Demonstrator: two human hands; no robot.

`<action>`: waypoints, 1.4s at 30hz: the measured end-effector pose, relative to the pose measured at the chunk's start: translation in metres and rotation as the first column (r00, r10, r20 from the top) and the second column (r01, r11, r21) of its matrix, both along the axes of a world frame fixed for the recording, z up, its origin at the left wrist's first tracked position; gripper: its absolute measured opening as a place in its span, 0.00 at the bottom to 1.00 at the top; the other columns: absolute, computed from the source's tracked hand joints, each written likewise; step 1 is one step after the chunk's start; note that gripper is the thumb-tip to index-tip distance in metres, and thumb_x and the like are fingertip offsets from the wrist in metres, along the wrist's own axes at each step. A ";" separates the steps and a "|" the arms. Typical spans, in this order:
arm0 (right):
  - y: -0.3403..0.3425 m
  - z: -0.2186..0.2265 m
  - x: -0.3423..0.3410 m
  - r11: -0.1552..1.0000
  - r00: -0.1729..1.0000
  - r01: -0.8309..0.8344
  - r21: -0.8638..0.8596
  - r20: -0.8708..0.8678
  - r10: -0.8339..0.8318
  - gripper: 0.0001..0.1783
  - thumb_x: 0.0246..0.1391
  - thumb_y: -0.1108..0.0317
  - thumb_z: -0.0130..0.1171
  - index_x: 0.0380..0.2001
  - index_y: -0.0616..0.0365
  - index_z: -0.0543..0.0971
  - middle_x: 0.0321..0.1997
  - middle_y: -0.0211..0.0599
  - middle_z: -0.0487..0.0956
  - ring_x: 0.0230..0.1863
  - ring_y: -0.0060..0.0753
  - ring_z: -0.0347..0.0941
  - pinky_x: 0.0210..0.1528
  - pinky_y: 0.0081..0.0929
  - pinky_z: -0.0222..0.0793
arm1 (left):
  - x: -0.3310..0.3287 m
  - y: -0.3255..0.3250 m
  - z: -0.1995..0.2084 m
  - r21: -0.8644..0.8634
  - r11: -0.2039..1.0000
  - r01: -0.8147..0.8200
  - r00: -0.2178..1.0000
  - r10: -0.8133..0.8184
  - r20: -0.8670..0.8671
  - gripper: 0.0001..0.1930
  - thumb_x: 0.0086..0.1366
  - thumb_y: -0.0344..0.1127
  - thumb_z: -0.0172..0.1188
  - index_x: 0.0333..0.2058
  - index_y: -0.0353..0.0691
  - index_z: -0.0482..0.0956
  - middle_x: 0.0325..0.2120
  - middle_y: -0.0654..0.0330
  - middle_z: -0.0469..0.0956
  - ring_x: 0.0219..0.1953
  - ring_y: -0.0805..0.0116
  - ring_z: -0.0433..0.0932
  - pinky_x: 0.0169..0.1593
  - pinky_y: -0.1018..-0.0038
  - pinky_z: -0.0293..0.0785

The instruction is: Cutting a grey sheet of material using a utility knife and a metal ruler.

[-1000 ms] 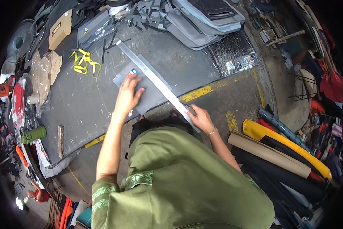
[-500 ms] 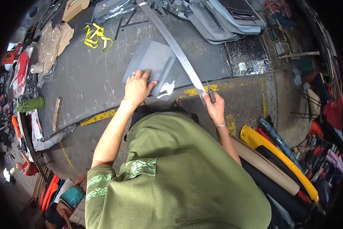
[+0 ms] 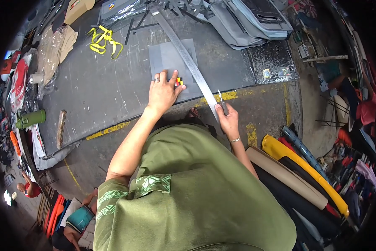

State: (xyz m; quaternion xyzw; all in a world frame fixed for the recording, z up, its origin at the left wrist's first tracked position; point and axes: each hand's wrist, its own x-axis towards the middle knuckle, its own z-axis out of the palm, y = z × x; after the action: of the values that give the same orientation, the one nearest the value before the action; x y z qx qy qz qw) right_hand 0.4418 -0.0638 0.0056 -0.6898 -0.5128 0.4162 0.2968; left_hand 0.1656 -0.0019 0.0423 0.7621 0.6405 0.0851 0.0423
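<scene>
A translucent grey plastic sheet [image 3: 158, 58] lies near the front edge of the table. My left hand [image 3: 162, 94] rests on it with fingers spread, next to a small patch of red, yellow and black squares [image 3: 179, 82]. A long metal ruler [image 3: 188, 60] slants over the sheet's right part; whether it touches the sheet is unclear. Its near end sticks out past the table edge, where my right hand [image 3: 230, 120] grips it. The same hand also holds a slim craft knife [image 3: 222, 100], blade pointing up and away.
A yellow strap [image 3: 102, 40] lies tangled at the far left of the table [image 3: 96, 88]. Dark strips [image 3: 144, 27] and grey bags [image 3: 242, 25] occupy the back. A green bottle [image 3: 31, 119] is at the left edge. Material rolls [image 3: 301, 171] lean at lower right.
The plastic sheet has turned and shifted right under my left hand, and its coloured patch now shows. The dark strip on it is out of sight. My right hand has drawn the ruler slightly nearer.
</scene>
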 end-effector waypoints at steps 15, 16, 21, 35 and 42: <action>-0.017 0.043 0.025 0.973 0.969 -0.076 0.220 0.245 0.020 0.17 0.64 0.59 0.64 0.42 0.65 0.81 0.41 0.52 0.80 0.44 0.60 0.78 0.45 0.40 0.74 | 0.033 0.194 -0.013 0.026 0.999 -0.024 0.737 0.000 0.676 0.15 0.66 0.41 0.67 0.43 0.36 0.85 0.39 0.49 0.84 0.42 0.55 0.85 0.49 0.64 0.79; -0.025 0.049 0.031 0.977 0.967 -0.060 0.205 0.253 0.006 0.17 0.64 0.59 0.64 0.41 0.65 0.81 0.40 0.52 0.80 0.43 0.60 0.78 0.44 0.41 0.73 | 0.038 0.209 -0.023 0.087 0.995 -0.051 0.773 -0.016 0.634 0.15 0.65 0.42 0.67 0.43 0.36 0.85 0.40 0.49 0.84 0.43 0.54 0.84 0.50 0.63 0.78; -0.084 0.047 0.064 0.987 0.949 0.102 0.121 0.287 -0.134 0.18 0.64 0.57 0.65 0.36 0.65 0.80 0.34 0.52 0.78 0.37 0.58 0.76 0.39 0.41 0.71 | 0.079 0.247 -0.029 0.063 0.986 -0.153 0.852 0.100 0.513 0.19 0.61 0.49 0.70 0.45 0.43 0.85 0.47 0.53 0.82 0.55 0.49 0.78 0.59 0.55 0.73; -0.103 0.017 0.108 0.969 0.963 0.245 -0.020 0.120 -0.241 0.19 0.65 0.57 0.64 0.31 0.64 0.79 0.29 0.44 0.76 0.31 0.43 0.74 0.38 0.35 0.69 | 0.024 0.241 -0.028 -0.293 0.956 -0.004 0.153 0.290 0.945 0.13 0.73 0.43 0.63 0.48 0.41 0.85 0.37 0.69 0.84 0.36 0.80 0.80 0.40 0.79 0.78; -0.001 0.036 0.075 0.996 0.996 -0.037 0.078 0.080 0.031 0.17 0.65 0.58 0.65 0.31 0.63 0.79 0.27 0.38 0.77 0.29 0.31 0.74 0.35 0.31 0.70 | -0.092 0.129 0.038 -0.316 0.944 0.091 -0.454 0.322 0.831 0.17 0.74 0.34 0.61 0.57 0.35 0.78 0.44 0.59 0.82 0.43 0.71 0.83 0.50 0.73 0.84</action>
State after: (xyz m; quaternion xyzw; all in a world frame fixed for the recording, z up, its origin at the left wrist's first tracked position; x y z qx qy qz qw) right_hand 0.5168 -0.0649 0.0416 -0.6844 -0.5520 0.3729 0.2965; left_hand 0.0733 0.1267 0.0802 0.2373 0.3869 0.6137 0.6460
